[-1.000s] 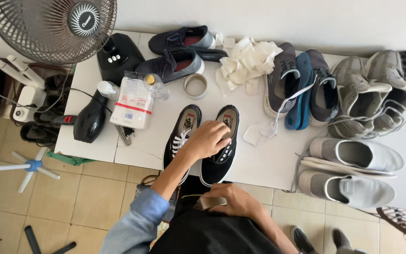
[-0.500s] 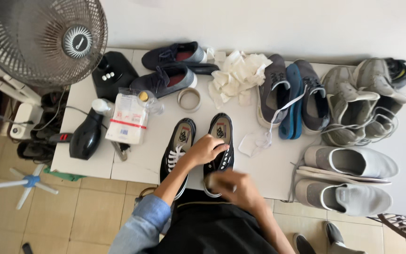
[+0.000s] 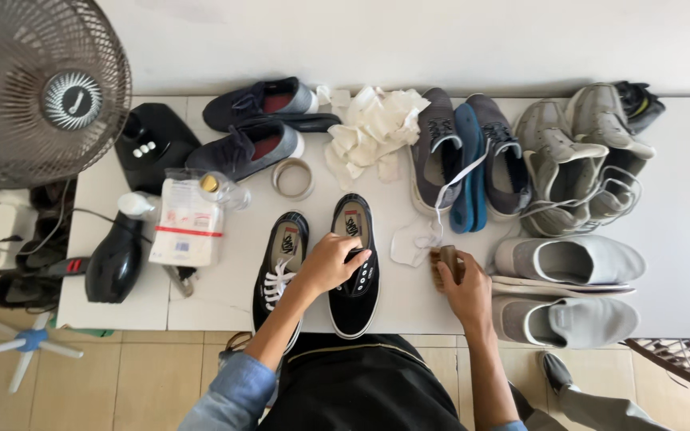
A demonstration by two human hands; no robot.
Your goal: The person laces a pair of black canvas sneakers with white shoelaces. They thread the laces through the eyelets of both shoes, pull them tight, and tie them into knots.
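Observation:
Two black canvas shoes lie side by side at the front of the white table (image 3: 680, 263). My left hand (image 3: 331, 262) grips the right black shoe (image 3: 354, 287) at its opening. The left black shoe (image 3: 279, 267) has white laces and lies untouched beside it. My right hand (image 3: 463, 286) is closed on a small wooden brush (image 3: 446, 263) that rests on the table right of the shoe, next to a white insole (image 3: 410, 242).
A pile of white cloths (image 3: 373, 128), a tape roll (image 3: 293, 178), two dark grey sneakers (image 3: 253, 128), grey shoes with a blue insole (image 3: 469, 164), and several light grey shoes (image 3: 576, 199) crowd the table. A fan (image 3: 41, 88), black hair dryer (image 3: 113, 263) and white packet (image 3: 188, 223) stand left.
My right hand moved from my lap out to the right and took hold of the wooden brush on the table. My left hand stays on the right black shoe.

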